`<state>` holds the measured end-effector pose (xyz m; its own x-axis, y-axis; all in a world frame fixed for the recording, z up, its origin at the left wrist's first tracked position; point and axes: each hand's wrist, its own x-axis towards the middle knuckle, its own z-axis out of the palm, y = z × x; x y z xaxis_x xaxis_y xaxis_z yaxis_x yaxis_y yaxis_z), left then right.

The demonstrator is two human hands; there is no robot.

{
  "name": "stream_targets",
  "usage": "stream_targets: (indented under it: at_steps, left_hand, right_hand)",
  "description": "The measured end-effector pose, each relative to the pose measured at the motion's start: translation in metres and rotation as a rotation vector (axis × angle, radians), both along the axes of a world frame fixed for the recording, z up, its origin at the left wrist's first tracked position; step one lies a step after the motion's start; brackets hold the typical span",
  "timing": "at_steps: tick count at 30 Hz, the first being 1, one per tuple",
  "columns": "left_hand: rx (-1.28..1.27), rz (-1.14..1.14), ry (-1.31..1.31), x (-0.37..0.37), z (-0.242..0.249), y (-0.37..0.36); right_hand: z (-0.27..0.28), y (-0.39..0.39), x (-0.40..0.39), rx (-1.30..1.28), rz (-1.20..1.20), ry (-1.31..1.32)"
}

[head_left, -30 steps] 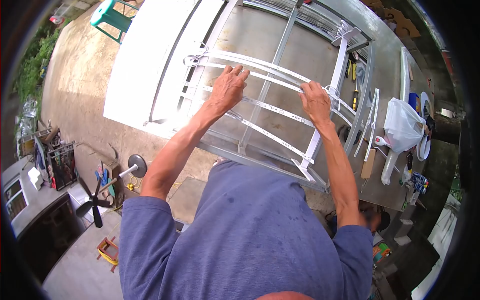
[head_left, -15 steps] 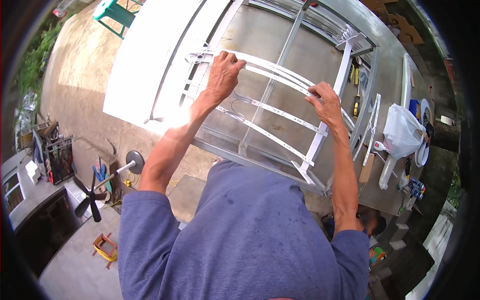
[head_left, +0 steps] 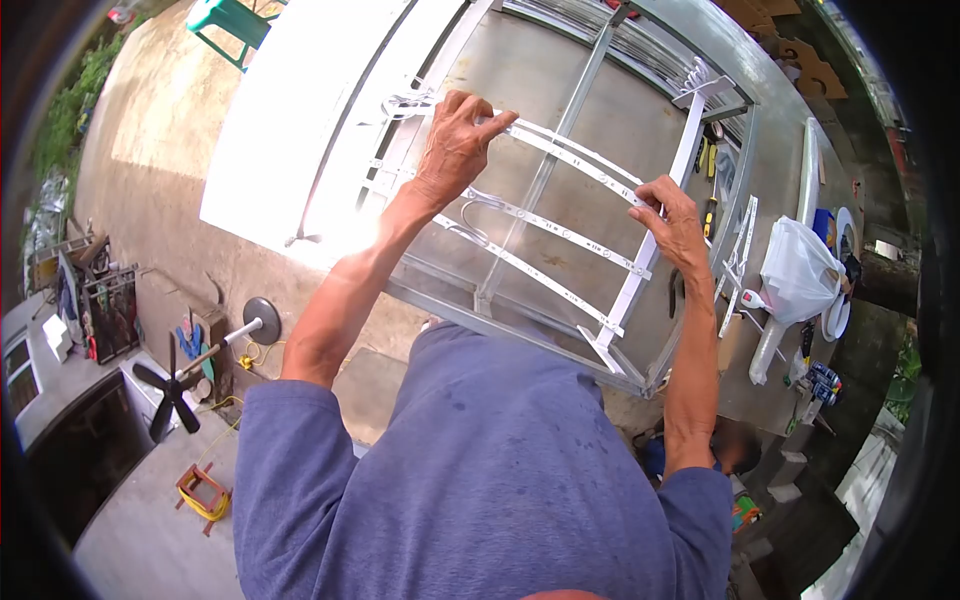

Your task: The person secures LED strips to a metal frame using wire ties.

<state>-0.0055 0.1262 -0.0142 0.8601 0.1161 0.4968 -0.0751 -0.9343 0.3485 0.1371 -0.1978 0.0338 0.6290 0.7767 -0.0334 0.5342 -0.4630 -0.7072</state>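
A white LED light strip (head_left: 572,159) spans the gap between my two hands over a metal frame (head_left: 484,318). My left hand (head_left: 458,148) pinches it near its left end, thumb stretched along it. On its right part, close to a white crossbar (head_left: 650,252), my right hand (head_left: 676,222) has thumb and fingertips closed. Another thin white strip (head_left: 585,148) runs just behind the held one. Nearer my body, two more LED strips (head_left: 568,234) (head_left: 530,268) lie across the frame, with thin wires looping at their left. Coiled white wire (head_left: 408,104) sits beyond my left hand.
Right of the frame are a yellow-handled screwdriver (head_left: 711,216), loose white strips (head_left: 738,262) and a white plastic bag (head_left: 800,268). A large white panel (head_left: 290,130) is at left, near a green stool (head_left: 230,25). Another person (head_left: 735,447) is low at right, behind my arm.
Both hands have shifted slightly to the right with the strip, my right hand also a little lower. The two strips between them look farther apart. The view has tilted slightly.
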Motion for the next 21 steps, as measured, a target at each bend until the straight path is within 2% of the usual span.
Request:
stream_targets:
  at_steps: [7, 8, 12, 15, 18, 21]
  left_hand:
    - [-0.091, -0.212, 0.089, 0.01, -0.019, -0.047]
    - [-0.097, -0.227, 0.118, 0.011, -0.022, -0.049]
    - [-0.074, -0.243, 0.229, 0.011, -0.044, -0.043]
    - [-0.058, -0.249, 0.31, 0.01, -0.041, -0.039]
    - [-0.102, -0.241, 0.309, 0.009, -0.032, -0.039]
    - [-0.113, -0.227, 0.348, 0.007, -0.029, -0.038]
  right_hand:
    - [0.001, -0.049, 0.009, -0.346, 0.012, -0.037]
    - [-0.002, -0.052, 0.012, -0.411, 0.036, -0.104]
    - [-0.001, -0.023, 0.011, -0.179, -0.059, 0.046]
    - [0.003, -0.005, 0.006, 0.028, -0.08, -0.061]
    - [0.032, -0.008, 0.004, 0.18, -0.317, -0.291]
    - [0.06, -0.049, 0.013, 0.29, -0.687, -0.342]
